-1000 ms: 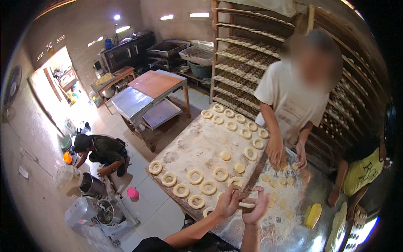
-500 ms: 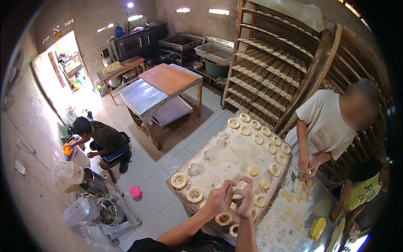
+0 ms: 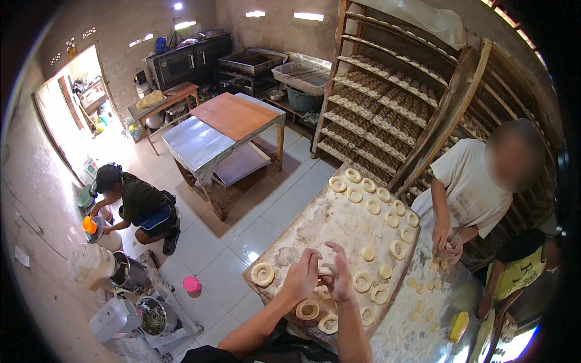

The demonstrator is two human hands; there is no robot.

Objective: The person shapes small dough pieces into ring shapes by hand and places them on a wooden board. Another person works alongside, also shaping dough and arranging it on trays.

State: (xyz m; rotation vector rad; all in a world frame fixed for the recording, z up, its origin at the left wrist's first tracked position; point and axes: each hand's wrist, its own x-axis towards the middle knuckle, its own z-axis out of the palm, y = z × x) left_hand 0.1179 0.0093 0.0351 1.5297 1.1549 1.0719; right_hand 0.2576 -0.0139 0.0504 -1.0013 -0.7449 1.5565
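Observation:
In front of me, my left hand (image 3: 302, 273) and my right hand (image 3: 340, 277) meet over a floured wooden board (image 3: 302, 225). Between them is a small piece of pale dough (image 3: 327, 270), its shape partly covered by the fingers. The left fingers curl against one side of it; the right fingers bend round the other. Several dough rings lie about the board, among them one ring (image 3: 307, 310) just below my left hand and another (image 3: 362, 282) right of my right hand. Flat dough discs (image 3: 368, 254) rest farther right. My left forearm partly hides a ring.
At right a co-worker in a white shirt (image 3: 472, 181) handles dough over a floured metal table (image 3: 399, 320); another person wears yellow (image 3: 519, 275). Racks of dough trays (image 3: 381, 112) stand behind. Left are a crouching person (image 3: 142, 202), mixers (image 3: 91, 260) and a pink container (image 3: 192, 284).
My hands have drawn closer together around the dough, the right one shifting left. The crouching person's hand with the orange scoop has lowered. The whole view has shifted slightly.

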